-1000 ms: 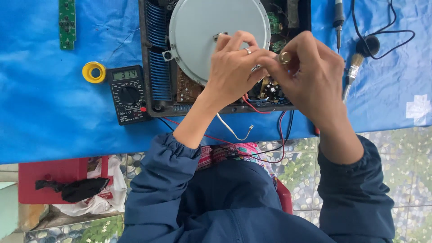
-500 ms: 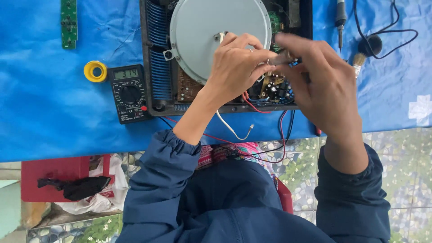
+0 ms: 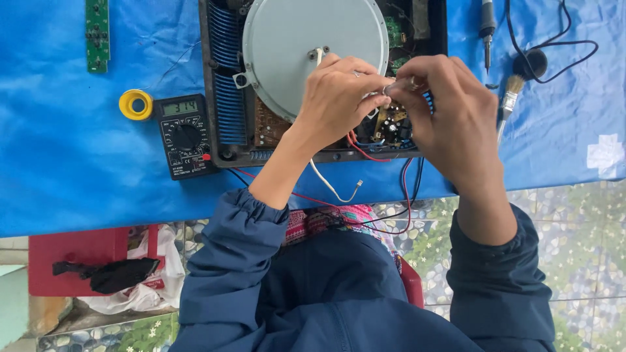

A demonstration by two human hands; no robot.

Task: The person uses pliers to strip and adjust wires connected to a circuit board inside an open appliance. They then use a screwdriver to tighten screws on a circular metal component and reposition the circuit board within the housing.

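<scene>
Both hands meet over the opened black appliance (image 3: 222,85): left hand (image 3: 339,98) pinches shut on a thin wire end, right hand (image 3: 450,111) grips a small metal probe tip (image 3: 399,85) against it. Beside the appliance's grey disc (image 3: 293,45), the circuit board lies exposed. Left of the appliance, the multimeter (image 3: 184,135) shows a reading, so testing looks underway, with reassembly left.

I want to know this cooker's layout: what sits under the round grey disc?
Around the round grey disc, the black casing shows blue ribbing and green and brown circuit boards. Whatever lies directly beneath is covered. The left hand hides its lower right edge.
</scene>
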